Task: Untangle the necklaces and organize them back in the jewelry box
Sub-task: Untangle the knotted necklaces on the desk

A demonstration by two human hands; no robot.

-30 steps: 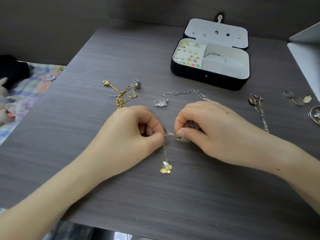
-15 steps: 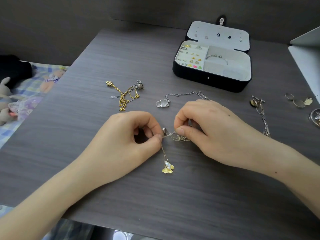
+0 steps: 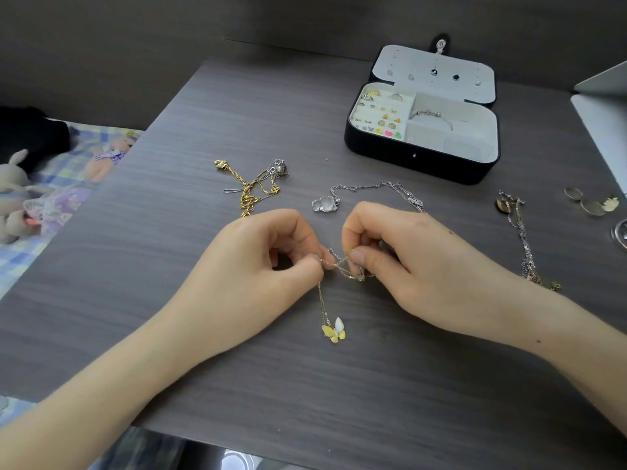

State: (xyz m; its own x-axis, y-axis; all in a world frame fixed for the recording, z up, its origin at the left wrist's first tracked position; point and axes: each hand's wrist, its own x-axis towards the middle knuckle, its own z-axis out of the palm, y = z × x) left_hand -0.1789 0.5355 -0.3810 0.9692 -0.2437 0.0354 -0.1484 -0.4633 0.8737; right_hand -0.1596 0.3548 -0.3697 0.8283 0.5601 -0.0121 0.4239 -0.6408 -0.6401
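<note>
the knot [image 3: 342, 266] is pinched by the left hand [image 3: 258, 266] and right hand [image 3: 407, 262]; strands should be teased apart gently, never yanked.

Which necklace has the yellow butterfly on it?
The thin chain pinched between left hand and right hand; the butterfly pendant is on it. No other necklace has one.

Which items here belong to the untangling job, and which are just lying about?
Job: left hand and right hand pinching the butterfly necklace; gold tangle; silver necklace; dark necklace; open jewelry box.
Lying about: plush toys; checked cloth.
</note>
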